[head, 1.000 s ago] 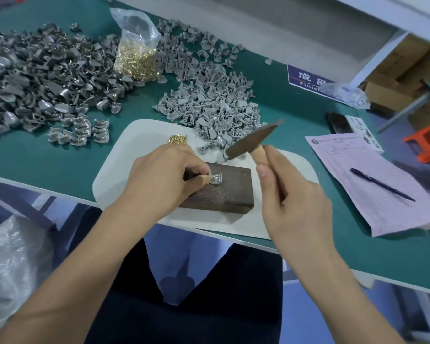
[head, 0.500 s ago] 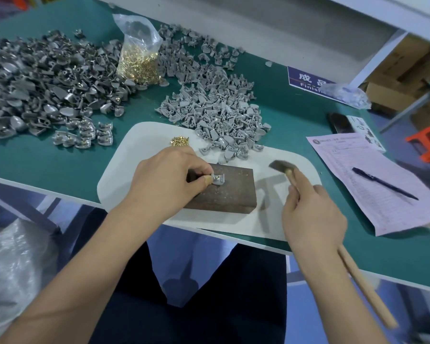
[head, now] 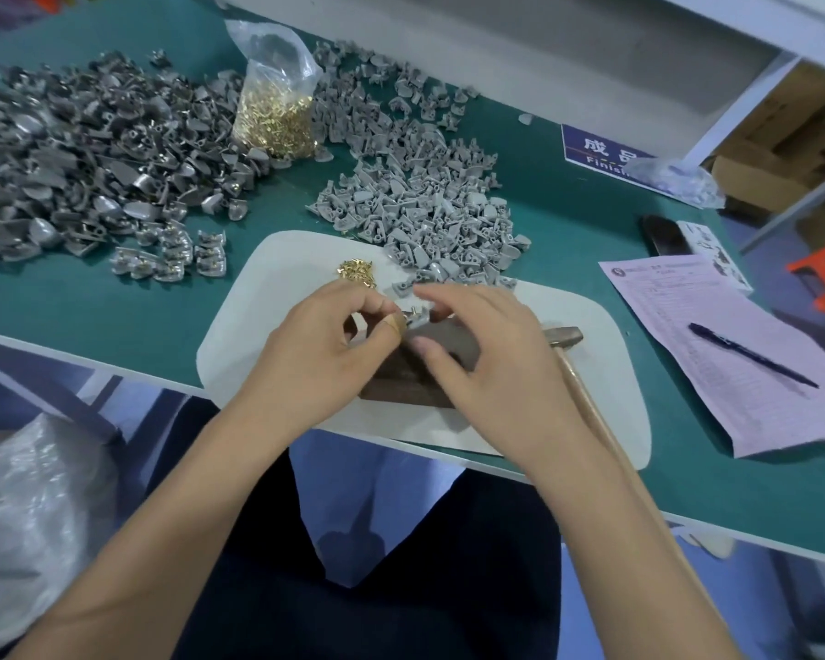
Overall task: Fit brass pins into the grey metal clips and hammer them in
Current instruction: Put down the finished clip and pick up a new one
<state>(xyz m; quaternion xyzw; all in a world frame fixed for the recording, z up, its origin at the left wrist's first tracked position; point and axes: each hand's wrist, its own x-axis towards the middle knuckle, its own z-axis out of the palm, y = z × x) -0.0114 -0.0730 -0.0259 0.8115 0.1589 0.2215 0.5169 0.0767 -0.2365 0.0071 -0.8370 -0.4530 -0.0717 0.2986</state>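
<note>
Pin fitting on the steel block; a blue sign beyond the fingers reads "Finis…".

The hammer, raised a second ago, now lies released right of the right hand, whose fingers curl, apparently touching the clip pinched by the left hand; its brass pin stands upright between both fingertips.
</note>
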